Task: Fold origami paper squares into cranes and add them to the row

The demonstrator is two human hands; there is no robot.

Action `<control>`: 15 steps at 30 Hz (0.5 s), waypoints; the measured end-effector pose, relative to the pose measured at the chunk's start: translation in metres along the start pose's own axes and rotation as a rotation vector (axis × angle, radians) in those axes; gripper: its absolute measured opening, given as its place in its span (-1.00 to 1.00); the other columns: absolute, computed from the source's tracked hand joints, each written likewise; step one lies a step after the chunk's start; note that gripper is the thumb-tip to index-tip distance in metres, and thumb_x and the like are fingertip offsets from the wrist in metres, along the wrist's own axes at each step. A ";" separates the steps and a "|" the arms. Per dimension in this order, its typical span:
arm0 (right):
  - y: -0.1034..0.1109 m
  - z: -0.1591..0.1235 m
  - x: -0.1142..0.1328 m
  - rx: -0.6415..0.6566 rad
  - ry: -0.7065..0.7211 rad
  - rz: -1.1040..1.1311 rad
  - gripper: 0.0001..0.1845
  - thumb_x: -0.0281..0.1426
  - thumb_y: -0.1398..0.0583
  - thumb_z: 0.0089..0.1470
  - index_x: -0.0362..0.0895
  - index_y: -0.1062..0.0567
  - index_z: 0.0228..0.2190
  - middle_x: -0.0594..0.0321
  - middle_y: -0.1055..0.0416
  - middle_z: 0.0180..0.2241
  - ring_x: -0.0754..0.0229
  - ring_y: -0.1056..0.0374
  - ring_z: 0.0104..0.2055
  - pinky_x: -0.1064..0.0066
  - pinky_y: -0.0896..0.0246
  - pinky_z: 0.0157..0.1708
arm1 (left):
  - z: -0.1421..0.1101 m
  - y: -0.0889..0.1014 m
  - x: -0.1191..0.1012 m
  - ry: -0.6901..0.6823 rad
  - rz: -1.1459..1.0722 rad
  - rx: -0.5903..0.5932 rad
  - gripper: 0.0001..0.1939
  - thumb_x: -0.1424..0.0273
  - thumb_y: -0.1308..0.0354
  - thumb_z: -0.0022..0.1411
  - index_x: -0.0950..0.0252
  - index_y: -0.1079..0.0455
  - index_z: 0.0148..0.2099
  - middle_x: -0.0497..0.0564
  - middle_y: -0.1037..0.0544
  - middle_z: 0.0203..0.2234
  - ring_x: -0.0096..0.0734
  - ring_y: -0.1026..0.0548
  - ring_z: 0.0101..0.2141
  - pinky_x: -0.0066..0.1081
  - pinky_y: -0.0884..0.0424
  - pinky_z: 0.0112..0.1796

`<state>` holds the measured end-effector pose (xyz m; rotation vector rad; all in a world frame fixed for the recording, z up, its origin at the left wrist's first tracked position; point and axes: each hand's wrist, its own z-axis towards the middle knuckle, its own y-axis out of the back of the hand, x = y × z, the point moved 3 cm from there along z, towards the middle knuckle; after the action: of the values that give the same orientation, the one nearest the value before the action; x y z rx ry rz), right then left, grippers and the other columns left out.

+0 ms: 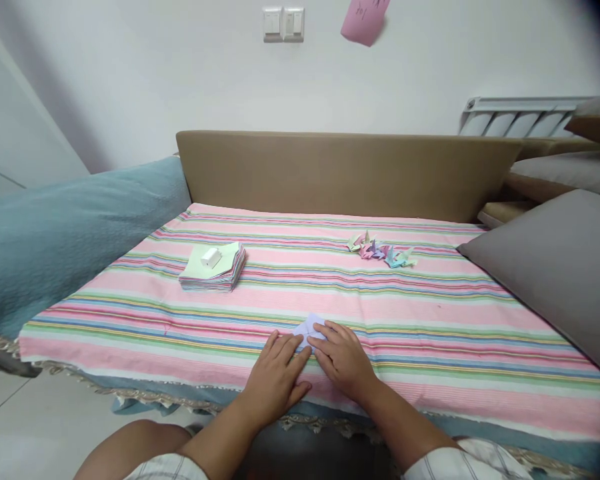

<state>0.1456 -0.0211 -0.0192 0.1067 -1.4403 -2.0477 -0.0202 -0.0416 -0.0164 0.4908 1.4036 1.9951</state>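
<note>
A small folded piece of lavender paper (311,324) lies on the striped cloth in front of me, partly covered by my fingers. My left hand (277,377) rests palm down with its fingers stretched out, the fingertips touching the paper's left and lower edge. From the other side my right hand (344,357) lies over the paper's right part, fingers extended and pressing it flat. Neither hand grips the sheet. The paper's lower portion is hidden under the fingers.
A stack of coloured paper (207,281) with a small white block (211,258) on top stands to the left. Several folded paper cranes (377,250) sit in a row at the back right. Grey cushions (550,260) border the right side; a blue-covered armrest (80,220) borders the left.
</note>
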 end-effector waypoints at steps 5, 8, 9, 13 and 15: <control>0.000 0.000 0.001 -0.002 0.001 -0.007 -0.69 -0.35 -0.06 0.15 0.07 -0.47 -0.09 0.29 -0.34 0.05 0.03 -0.14 0.11 0.08 -0.03 0.08 | 0.002 0.002 -0.003 0.011 -0.003 0.006 -0.41 0.18 -0.19 0.06 0.17 -0.21 0.14 0.13 -0.33 0.07 -0.06 -0.27 0.04 0.07 -0.03 0.11; 0.000 -0.001 0.000 0.001 0.008 -0.005 -0.69 -0.35 -0.07 0.14 0.06 -0.46 -0.09 0.29 -0.33 0.05 0.02 -0.14 0.11 0.08 -0.02 0.08 | 0.002 0.002 -0.002 0.011 -0.012 -0.002 -0.42 0.19 -0.19 0.06 0.19 -0.23 0.13 0.14 -0.34 0.05 -0.07 -0.28 0.04 0.06 -0.06 0.10; 0.001 -0.001 0.000 0.003 0.009 -0.001 -0.68 -0.35 -0.07 0.14 0.06 -0.46 -0.08 0.29 -0.33 0.05 0.02 -0.14 0.11 0.08 -0.02 0.08 | 0.002 0.003 0.000 0.014 -0.015 -0.009 -0.43 0.19 -0.19 0.06 0.21 -0.23 0.12 0.15 -0.34 0.05 -0.07 -0.29 0.03 0.05 -0.08 0.10; 0.000 -0.001 0.000 0.020 0.016 0.008 -0.67 -0.36 -0.08 0.13 0.07 -0.44 -0.06 0.28 -0.32 0.06 0.03 -0.14 0.11 0.08 -0.01 0.09 | 0.001 0.004 0.008 0.029 0.020 -0.063 -0.38 0.18 -0.15 0.10 0.29 -0.17 0.17 0.21 -0.28 0.11 -0.07 -0.27 0.05 0.02 -0.11 0.09; 0.000 -0.001 0.000 0.026 0.019 0.011 -0.67 -0.36 -0.07 0.14 0.06 -0.44 -0.06 0.27 -0.31 0.07 0.01 -0.13 0.12 0.06 0.00 0.09 | 0.001 0.003 0.012 0.027 0.042 -0.077 -0.37 0.16 -0.14 0.11 0.29 -0.16 0.19 0.20 -0.29 0.12 -0.06 -0.25 0.07 0.02 -0.10 0.09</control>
<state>0.1459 -0.0218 -0.0193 0.1281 -1.4534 -2.0140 -0.0292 -0.0339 -0.0139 0.4637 1.3367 2.0885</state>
